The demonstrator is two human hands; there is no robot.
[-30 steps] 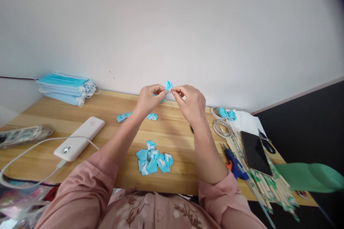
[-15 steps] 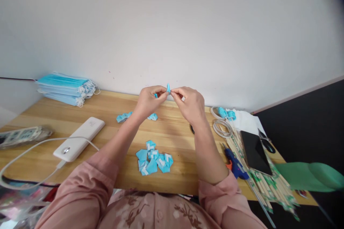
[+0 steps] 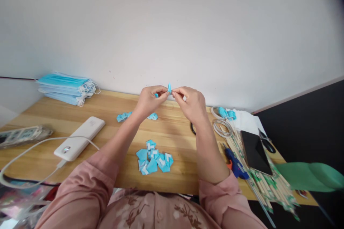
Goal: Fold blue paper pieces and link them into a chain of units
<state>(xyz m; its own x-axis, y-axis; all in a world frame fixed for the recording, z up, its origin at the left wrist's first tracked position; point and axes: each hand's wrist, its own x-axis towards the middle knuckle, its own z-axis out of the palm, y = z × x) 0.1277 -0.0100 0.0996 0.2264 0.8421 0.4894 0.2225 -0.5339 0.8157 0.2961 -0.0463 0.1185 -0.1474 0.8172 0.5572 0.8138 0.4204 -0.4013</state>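
Note:
A small folded blue piece (image 3: 169, 88), paper or fabric, stands pointed end up between my fingertips above the back of the table. My left hand (image 3: 152, 98) pinches it from the left with thumb and forefinger. From the right, my right hand (image 3: 190, 102) grips its lower edge in the same way. On the table nearer my body lies a cluster of folded blue pieces (image 3: 152, 164) with white patches. Two smaller blue bundles, one by my left forearm (image 3: 123, 116) and one below my left hand (image 3: 153, 116), rest farther back.
Blue face masks (image 3: 64, 87) are stacked at the back left, with a white power bank (image 3: 80, 137) and cable in front. To the right lie a blue glue gun (image 3: 236, 164), a black phone (image 3: 255, 152), wrapped sticks (image 3: 281, 189), tape rolls (image 3: 222, 128) and scissors (image 3: 268, 145).
Both hands have shifted very slightly to the right with the blue piece. Their pinching grip looks the same, and the things on the table have not moved.

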